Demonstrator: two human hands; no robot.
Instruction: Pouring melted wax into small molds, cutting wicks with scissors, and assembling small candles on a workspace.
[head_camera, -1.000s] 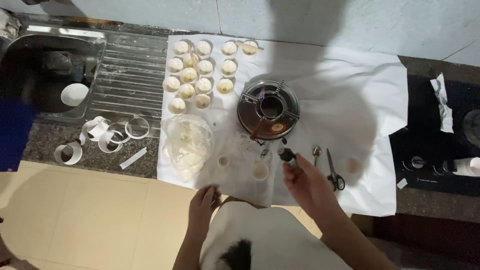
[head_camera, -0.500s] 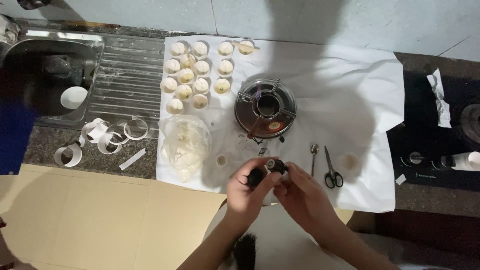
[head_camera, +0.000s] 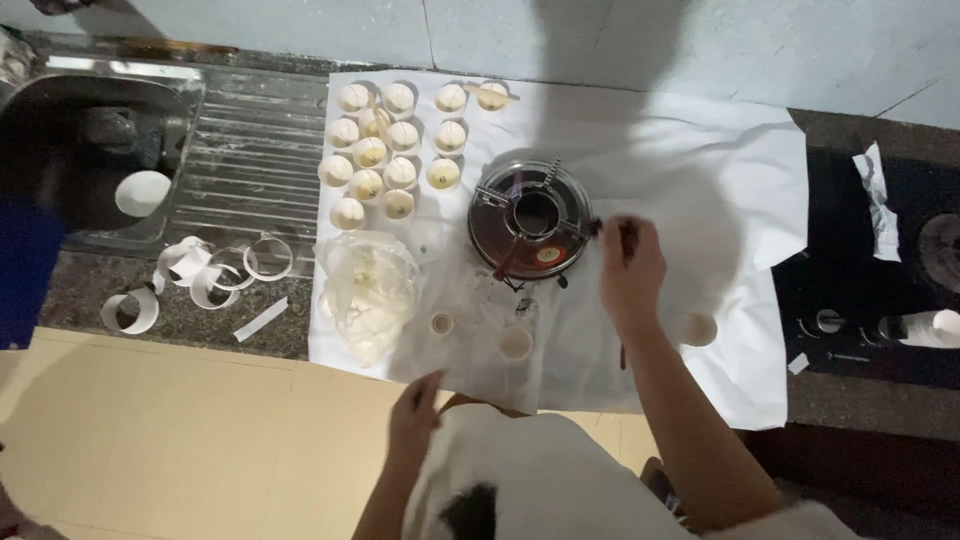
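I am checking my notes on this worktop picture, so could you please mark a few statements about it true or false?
1. The right hand reaches beside the round metal burner. True.
2. The left hand rests inside the sink. False: it is at the near edge of the white cloth.
3. The small pale cups stand in rows left of the burner. True.
4. The paper rings lie on the white cloth. False: they lie on the dark counter beside it.
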